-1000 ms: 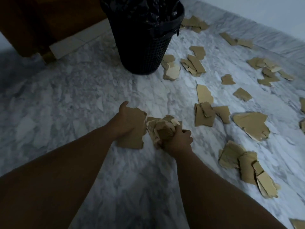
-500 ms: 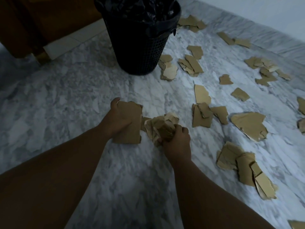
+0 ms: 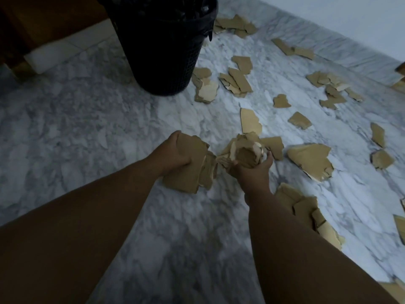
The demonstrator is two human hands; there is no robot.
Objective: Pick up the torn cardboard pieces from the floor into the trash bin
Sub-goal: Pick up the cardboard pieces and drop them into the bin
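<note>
Since a moment ago both hands have come up off the marble floor (image 3: 76, 128) and nearer the black trash bin (image 3: 163, 47) — the gathering looks finished and the carry begun. The left hand (image 3: 175, 153) is closed on flat cardboard sheets (image 3: 188, 172), the right hand (image 3: 254, 170) is cupped tight around a crumpled bundle (image 3: 243, 150), both forearms stretched forward — many loose pieces (image 3: 311, 161) remain scattered right of the bin.

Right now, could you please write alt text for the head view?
Two hands hold torn cardboard above a marble floor: the left hand grips flat pieces, the right hand a crumpled bundle. A black trash bin stands ahead, with many scraps scattered to its right.
</note>
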